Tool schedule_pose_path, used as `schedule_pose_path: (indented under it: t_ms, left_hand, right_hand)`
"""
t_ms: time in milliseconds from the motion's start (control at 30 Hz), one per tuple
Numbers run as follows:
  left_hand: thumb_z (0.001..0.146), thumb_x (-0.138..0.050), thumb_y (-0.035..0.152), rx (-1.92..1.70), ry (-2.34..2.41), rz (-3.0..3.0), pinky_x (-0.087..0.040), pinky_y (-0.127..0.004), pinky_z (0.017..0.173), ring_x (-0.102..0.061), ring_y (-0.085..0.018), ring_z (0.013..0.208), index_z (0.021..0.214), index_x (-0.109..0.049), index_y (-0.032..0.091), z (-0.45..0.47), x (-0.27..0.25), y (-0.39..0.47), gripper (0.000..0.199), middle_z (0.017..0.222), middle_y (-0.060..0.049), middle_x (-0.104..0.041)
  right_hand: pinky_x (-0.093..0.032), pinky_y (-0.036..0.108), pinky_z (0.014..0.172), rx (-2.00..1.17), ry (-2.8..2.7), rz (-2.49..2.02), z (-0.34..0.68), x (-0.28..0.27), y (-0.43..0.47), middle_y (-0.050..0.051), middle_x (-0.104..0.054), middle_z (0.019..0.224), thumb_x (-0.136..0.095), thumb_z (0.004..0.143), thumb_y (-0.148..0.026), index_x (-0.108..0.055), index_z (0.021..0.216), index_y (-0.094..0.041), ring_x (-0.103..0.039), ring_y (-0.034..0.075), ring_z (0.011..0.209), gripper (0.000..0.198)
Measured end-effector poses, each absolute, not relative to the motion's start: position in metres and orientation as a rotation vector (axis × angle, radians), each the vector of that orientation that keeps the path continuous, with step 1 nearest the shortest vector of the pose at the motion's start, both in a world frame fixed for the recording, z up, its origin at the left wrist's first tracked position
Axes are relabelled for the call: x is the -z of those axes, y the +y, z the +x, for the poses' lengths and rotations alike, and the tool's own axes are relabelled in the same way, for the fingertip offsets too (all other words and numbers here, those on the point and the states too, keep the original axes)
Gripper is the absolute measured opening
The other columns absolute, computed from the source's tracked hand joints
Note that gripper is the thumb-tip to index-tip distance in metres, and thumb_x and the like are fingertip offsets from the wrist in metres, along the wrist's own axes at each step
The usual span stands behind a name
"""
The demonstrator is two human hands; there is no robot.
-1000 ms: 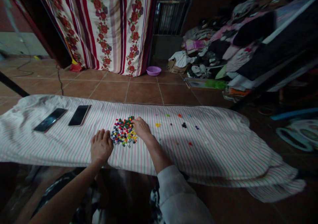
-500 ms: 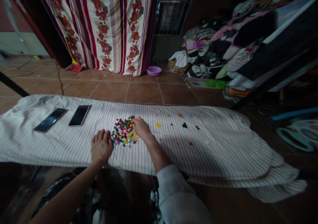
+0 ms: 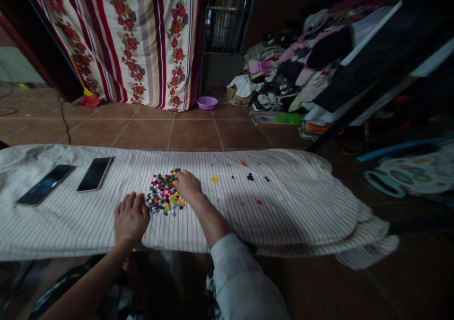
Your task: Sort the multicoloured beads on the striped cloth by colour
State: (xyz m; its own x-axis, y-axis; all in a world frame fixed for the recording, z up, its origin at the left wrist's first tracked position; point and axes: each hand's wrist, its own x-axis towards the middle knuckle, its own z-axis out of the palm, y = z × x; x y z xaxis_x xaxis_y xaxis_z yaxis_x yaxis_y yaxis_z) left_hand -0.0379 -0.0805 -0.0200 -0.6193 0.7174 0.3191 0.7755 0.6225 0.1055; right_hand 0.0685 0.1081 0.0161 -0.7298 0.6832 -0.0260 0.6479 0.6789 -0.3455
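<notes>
Sleeve, pale grey [image 3: 244, 275]: one, pushed up on the right forearm, at five o'clock from the pile.

Left hand [image 3: 131, 216]: palm down on the cloth, fingers slightly spread and pointing to twelve; nothing showed in its grasp. The pile lay at two o'clock from it, just beside the index finger.

Right hand [image 3: 187, 186]: fingers bent, fingertips at the pile's edge at two o'clock; whether they pinched a piece could not be told. The pile lay at eight o'clock from it. The two hands were apart, with the pile between them.

Pile of small pieces [image 3: 166, 197]: many, in red, green, yellow, white, grey and dark tones, heaped loosely on the striped cloth [image 3: 305, 220] that covered the counter.

Sorted pieces, well apart from the pile: toward three o'clock, a red piece [image 3: 259, 202]; a little above three, a yellow cluster [image 3: 214, 179], a black cluster [image 3: 250, 176] and a dark blue group [image 3: 266, 179]; in the farthest row, a green piece [image 3: 228, 164] and an orange piece [image 3: 243, 164].

Phones, two, dark-screened: the nearer phone [image 3: 95, 173] lay between nine and ten o'clock, the outer phone [image 3: 46, 185] at nine.

Purple basin [image 3: 207, 103]: on the tiled floor [image 3: 142, 128], one o'clock.

Heap of clothes [image 3: 294, 64]: between one and two.

Floral curtain [image 3: 147, 40]: hung toward twelve.
</notes>
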Motion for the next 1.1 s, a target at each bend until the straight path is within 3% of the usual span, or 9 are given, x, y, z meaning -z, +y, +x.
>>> schedule_pose_path:
  t_ms: [533,1100]
  left_hand:
    - [0.095,-0.031,0.031,0.302,-2.59,-1.237,-0.039,-0.05,0.11,-0.052,-0.033,0.131,0.129,-0.061,0.011,-0.0388,0.0186,-0.0816,0.049,0.138,-0.019,-0.06]
    - [0.095,-0.034,0.03,0.34,-2.605,-1.206,-0.036,-0.05,0.111,-0.05,-0.031,0.132,0.129,-0.062,0.015,-0.0395,0.0211,-0.0802,0.046,0.138,-0.017,-0.06]
  right_hand:
    - [-0.049,0.033,0.09,-0.534,-2.802,-1.061,0.0682,-0.0212,0.1054,0.01,-0.067,0.117,-0.042,0.097,-0.022,-0.067,0.116,-0.021,-0.061,0.022,0.112,0.031]
    - [-0.045,0.027,0.088,-0.576,-2.782,-0.983,0.0726,-0.0199,0.1075,0.006,-0.067,0.113,-0.047,0.096,-0.019,-0.066,0.108,-0.024,-0.061,0.018,0.107,0.023]
